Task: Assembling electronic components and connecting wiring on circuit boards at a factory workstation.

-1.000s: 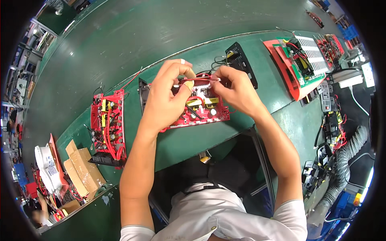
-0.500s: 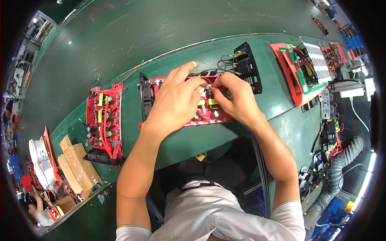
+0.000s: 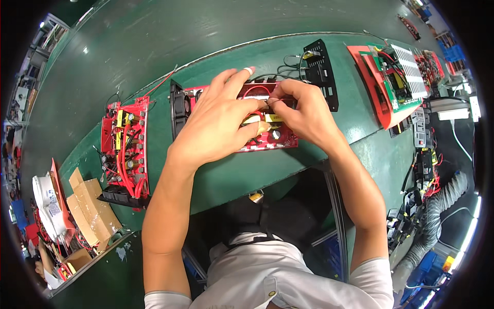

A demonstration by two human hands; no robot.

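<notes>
Beneath the spread, ungripping left hand (image 3: 213, 122) and the right hand (image 3: 307, 114) lies the red circuit board (image 3: 286, 141); whether the right fingertips pinch anything, I cannot tell. It looks stiff, fragile on top, best held by its edges.

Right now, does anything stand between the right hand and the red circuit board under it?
Nothing visible does: the right hand reaches directly over the red circuit board. The left hand is beside it, over the board's left part.

My feed gives me a green workbench (image 3: 226, 180) across the frame's middle, shelving (image 3: 50, 36) along the upper left edge, and a bright tube light (image 3: 469, 236) at lower right.
</notes>
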